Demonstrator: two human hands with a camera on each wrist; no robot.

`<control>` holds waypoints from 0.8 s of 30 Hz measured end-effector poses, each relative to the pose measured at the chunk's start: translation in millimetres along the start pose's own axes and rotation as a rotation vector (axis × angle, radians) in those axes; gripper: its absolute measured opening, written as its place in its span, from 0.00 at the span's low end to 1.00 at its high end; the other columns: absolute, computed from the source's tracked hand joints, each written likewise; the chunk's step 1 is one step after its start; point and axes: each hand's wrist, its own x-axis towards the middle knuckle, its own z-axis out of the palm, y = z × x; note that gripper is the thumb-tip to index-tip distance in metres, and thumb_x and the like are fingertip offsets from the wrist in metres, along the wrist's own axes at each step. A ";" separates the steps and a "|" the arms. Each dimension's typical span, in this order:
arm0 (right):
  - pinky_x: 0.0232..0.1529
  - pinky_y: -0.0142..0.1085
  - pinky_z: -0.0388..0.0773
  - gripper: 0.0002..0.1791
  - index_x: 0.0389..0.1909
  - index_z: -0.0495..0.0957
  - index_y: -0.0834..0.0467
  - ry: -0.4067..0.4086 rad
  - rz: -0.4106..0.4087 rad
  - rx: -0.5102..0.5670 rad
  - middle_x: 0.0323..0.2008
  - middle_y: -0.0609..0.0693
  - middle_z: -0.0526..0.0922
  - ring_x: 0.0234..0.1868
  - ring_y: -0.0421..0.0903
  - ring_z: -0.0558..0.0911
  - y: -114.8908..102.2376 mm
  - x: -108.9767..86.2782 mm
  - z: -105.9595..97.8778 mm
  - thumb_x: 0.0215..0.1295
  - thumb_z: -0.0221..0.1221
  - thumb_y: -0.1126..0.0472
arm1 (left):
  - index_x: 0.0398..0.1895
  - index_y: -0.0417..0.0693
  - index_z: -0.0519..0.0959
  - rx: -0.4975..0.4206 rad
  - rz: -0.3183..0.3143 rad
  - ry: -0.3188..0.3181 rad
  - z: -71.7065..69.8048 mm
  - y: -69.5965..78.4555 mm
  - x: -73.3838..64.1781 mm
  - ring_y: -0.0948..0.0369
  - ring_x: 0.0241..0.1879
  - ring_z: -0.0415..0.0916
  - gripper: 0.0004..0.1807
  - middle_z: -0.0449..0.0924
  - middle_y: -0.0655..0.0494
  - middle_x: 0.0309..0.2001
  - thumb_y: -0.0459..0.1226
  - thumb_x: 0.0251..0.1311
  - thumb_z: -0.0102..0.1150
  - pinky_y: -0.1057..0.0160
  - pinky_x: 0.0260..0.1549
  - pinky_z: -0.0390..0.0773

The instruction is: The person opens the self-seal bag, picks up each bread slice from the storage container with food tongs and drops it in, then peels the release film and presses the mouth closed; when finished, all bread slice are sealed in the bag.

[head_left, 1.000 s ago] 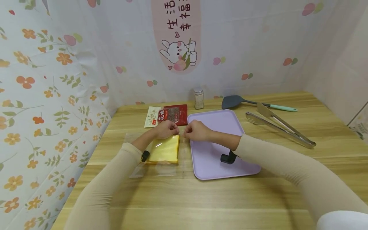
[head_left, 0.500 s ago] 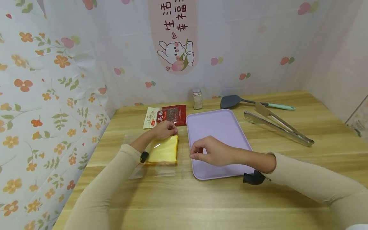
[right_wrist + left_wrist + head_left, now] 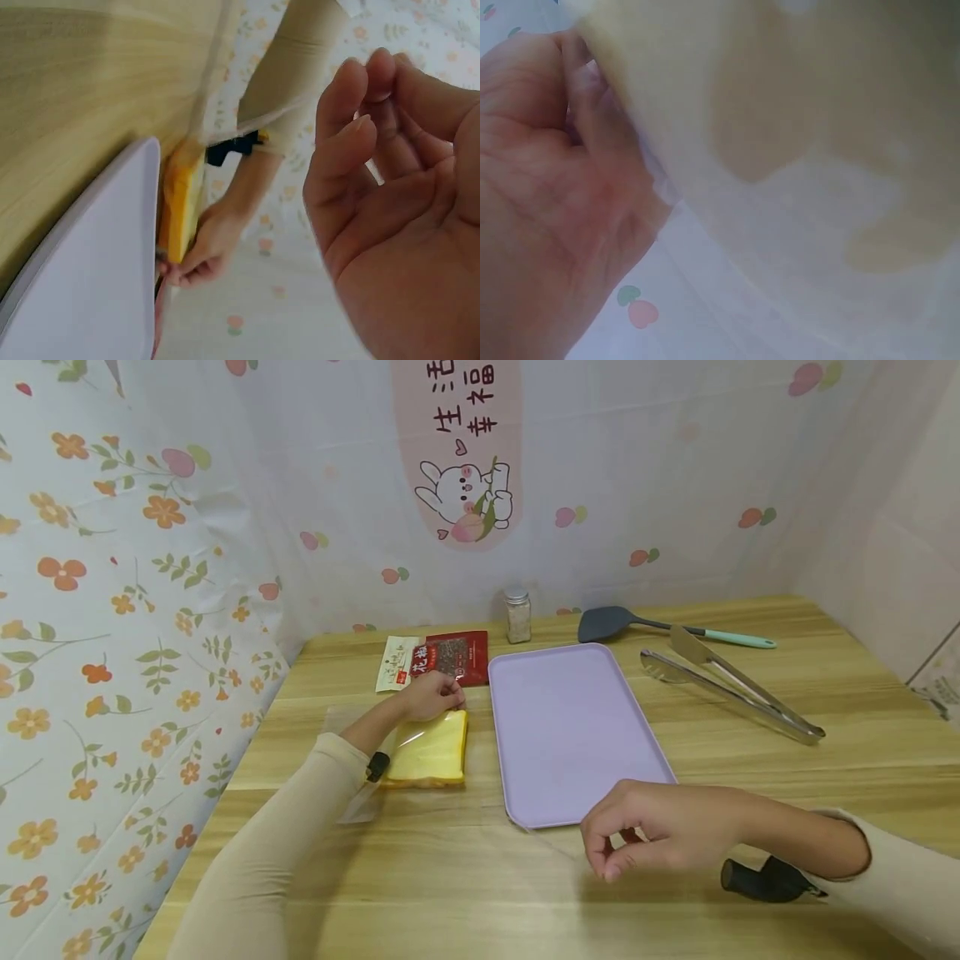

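Note:
A yellow, square, bread-like slab [image 3: 429,753] lies left of the tray, with a sheet of clear plastic film [image 3: 362,810] around it. My left hand [image 3: 431,696] is at the slab's far edge, fingertips pinching the film there. In the left wrist view, the left palm [image 3: 562,172] shows beside a blurred cream surface. Low at the right, my right hand [image 3: 660,827] pinches the other side of the film, which stretches back past the tray's near corner. The right wrist view shows a taut film strip [image 3: 281,114] running toward the curled right fingers [image 3: 349,139].
A lilac tray [image 3: 570,735] occupies the middle of the wooden table. Behind are a red seasoning packet [image 3: 471,660], a cream packet [image 3: 395,664] and a small glass jar [image 3: 518,617]. A spatula [image 3: 607,623] and metal tongs [image 3: 738,693] lie at the right.
From beside the left hand, my right hand has moved right and toward me across the tray, drawing the film along. The left hand and the slab have stayed in place.

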 end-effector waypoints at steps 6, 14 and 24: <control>0.24 0.29 0.73 0.14 0.38 0.76 0.58 0.120 -0.029 0.124 0.28 0.51 0.78 0.27 0.41 0.74 -6.1 -26.2 -19.2 0.61 0.58 0.80 | 0.37 0.41 0.83 -0.010 0.004 -0.004 -1.1 1.2 -0.2 0.61 0.36 0.78 0.11 0.85 0.54 0.35 0.36 0.73 0.52 0.60 0.45 0.74; 0.19 0.42 0.66 0.16 0.42 0.79 0.62 0.535 0.415 0.343 0.30 0.50 0.82 0.26 0.45 0.77 3.5 -101.0 -74.8 0.71 0.46 0.79 | 0.39 0.38 0.81 -0.098 0.028 -0.021 3.3 3.9 -1.3 0.61 0.39 0.81 0.10 0.86 0.51 0.37 0.34 0.73 0.51 0.63 0.45 0.77; 0.22 0.34 0.71 0.17 0.45 0.83 0.41 0.817 0.967 0.354 0.41 0.41 0.88 0.30 0.39 0.83 28.3 -199.6 -112.2 0.77 0.49 0.65 | 0.42 0.39 0.79 -0.045 0.072 -0.083 -8.8 11.0 -5.6 0.61 0.43 0.83 0.08 0.86 0.53 0.40 0.33 0.73 0.49 0.62 0.46 0.77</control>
